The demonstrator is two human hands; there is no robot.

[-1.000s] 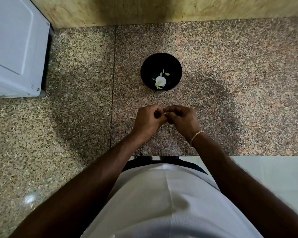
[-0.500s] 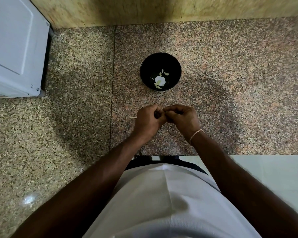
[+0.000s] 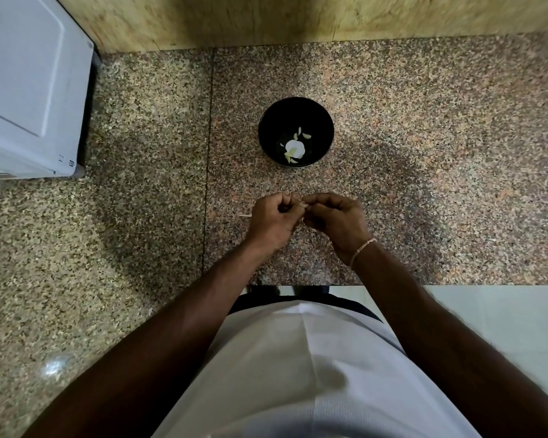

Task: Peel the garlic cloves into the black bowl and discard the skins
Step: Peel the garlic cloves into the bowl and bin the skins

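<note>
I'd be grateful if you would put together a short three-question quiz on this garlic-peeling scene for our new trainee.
1. True or false: the black bowl sits on the counter beyond the hands, untouched by either.
2. Which wrist wears the thin bracelet? A) left B) right C) neither
3. Fill in: the left hand and right hand meet fingertip to fingertip, pinching a small ____ piece between them.

Key
1. True; pale garlic pieces lie inside it.
2. B.
3. Pale; it is too hidden to say whether it is clove or skin.
</note>
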